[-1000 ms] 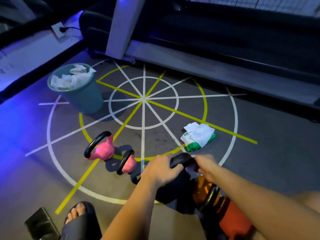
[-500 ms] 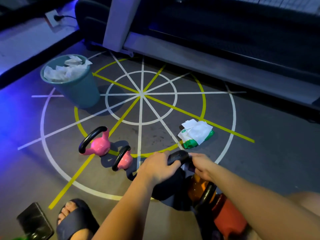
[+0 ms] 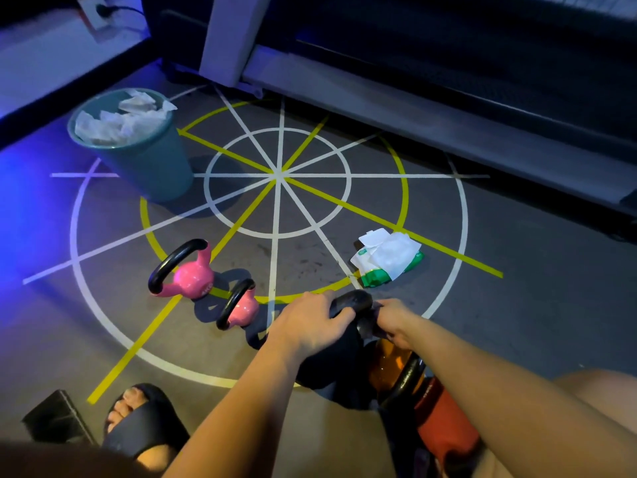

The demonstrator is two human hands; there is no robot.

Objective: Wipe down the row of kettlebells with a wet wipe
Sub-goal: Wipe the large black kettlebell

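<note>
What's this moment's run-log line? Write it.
left grip: holds big black kettlebell's handle | right grip: presses crumpled wet wipe on handle | two pink kettlebells: untouched

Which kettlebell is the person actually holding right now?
The black kettlebell: the left hand and right hand both grip its handle. The larger pink kettlebell and smaller pink kettlebell stand free.

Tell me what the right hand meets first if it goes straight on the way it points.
Probably the black kettlebell's handle, directly ahead of the right hand and its wipe; the left hand gripping it comes next.
</note>
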